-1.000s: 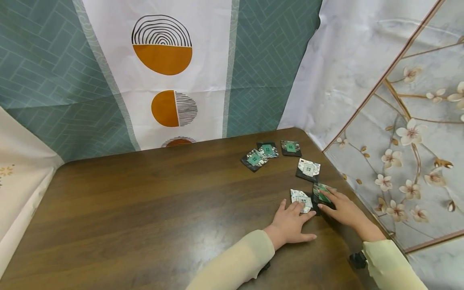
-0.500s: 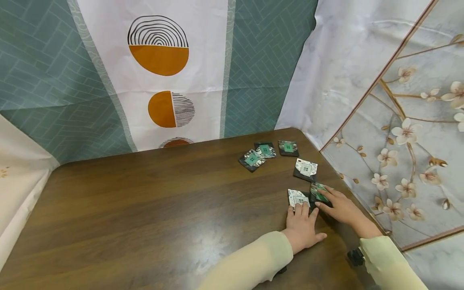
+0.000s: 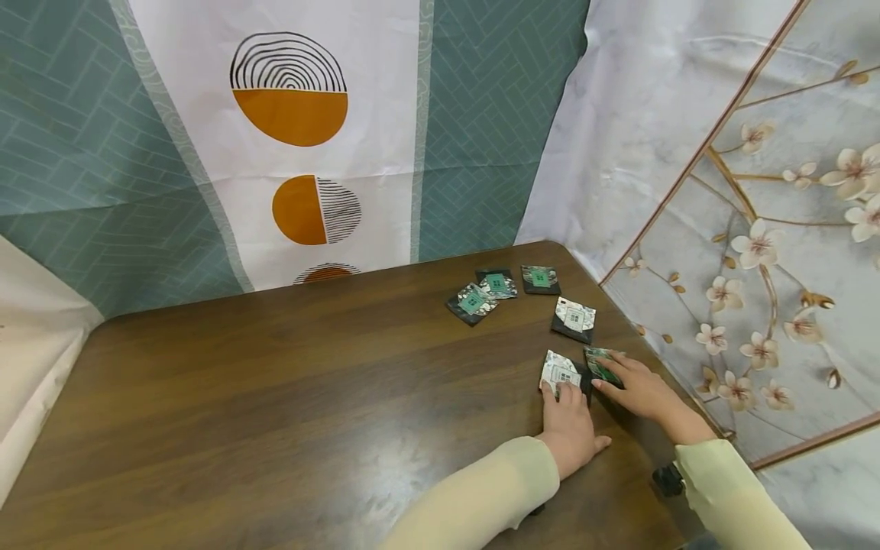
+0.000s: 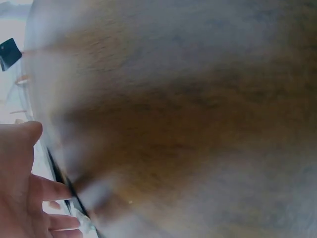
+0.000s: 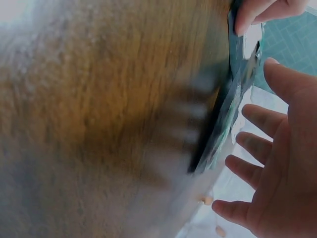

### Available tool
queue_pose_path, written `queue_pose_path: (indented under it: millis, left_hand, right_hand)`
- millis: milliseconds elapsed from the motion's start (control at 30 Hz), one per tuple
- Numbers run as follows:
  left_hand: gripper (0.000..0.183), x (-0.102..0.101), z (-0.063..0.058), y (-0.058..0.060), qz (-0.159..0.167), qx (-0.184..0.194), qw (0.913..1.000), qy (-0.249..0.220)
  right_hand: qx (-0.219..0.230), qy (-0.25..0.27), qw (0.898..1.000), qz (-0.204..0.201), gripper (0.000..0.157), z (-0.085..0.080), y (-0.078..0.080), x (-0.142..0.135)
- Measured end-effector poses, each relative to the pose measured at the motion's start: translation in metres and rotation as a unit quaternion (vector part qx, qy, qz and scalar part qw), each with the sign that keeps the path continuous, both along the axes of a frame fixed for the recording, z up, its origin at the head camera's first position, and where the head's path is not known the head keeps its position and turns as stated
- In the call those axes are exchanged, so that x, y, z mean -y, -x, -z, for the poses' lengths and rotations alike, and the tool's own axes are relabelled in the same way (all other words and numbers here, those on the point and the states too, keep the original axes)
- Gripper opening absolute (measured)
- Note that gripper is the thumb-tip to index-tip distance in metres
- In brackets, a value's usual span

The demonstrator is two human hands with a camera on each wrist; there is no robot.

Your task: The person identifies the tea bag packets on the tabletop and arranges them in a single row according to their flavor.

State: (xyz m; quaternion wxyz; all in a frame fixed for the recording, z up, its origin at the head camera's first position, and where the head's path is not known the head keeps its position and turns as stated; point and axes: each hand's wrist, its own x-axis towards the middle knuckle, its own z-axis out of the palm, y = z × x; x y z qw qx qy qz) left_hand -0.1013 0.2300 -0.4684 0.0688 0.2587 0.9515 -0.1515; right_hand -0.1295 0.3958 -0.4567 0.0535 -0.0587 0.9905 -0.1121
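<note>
In the head view a flat white-and-black packet (image 3: 558,370) lies at the right of the wooden table. The fingertips of my left hand (image 3: 569,429) touch its near edge, with the thumb spread to the right. Beside it lies a green-and-black packet (image 3: 600,363), partly hidden under the fingers of my right hand (image 3: 641,388). The right wrist view has my right hand's fingers extended and spread beside the dark packet edge, with left-hand fingers (image 5: 270,9) on the packet at the top. In the left wrist view, the left fingers reach forward at lower left.
Beyond the hands lies another white-and-black packet (image 3: 574,318). Farther back are a green-label packet (image 3: 540,279) and two overlapping ones, a nearer packet (image 3: 471,304) and a farther packet (image 3: 498,283). Fabric hangings (image 3: 474,137) border the brown table (image 3: 275,397).
My left hand has shifted right, then slightly forward, drawing its fingers closer together. The white-and-black packet under it has slid slightly away and turned a little. My right hand stays over the green packet.
</note>
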Motion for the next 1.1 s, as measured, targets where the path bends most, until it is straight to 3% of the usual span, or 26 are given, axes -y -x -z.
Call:
queue_pose_path:
  millis: [267,600,833,1100]
  left_hand:
    - [0.066,0.017,-0.007,0.003,0.010,0.023,0.9996,-0.011]
    - [0.045,0.046,-0.011,0.021,0.054,0.052,0.9961,-0.048]
    - [0.045,0.057,-0.010,0.031,0.097,0.055,0.9915,-0.067]
    - [0.057,0.063,-0.007,0.039,0.105,0.071,0.9887,-0.080]
  right_hand:
    - [0.003,-0.012,1.000,-0.004,0.060,-0.001,-0.003,0.003]
    - [0.020,0.004,1.000,0.002,0.064,0.008,-0.006,0.000]
    - [0.011,0.020,1.000,-0.011,0.064,0.011,-0.010,-0.004]
    - [0.033,0.008,0.999,-0.002,0.064,0.006,-0.006,-0.002]
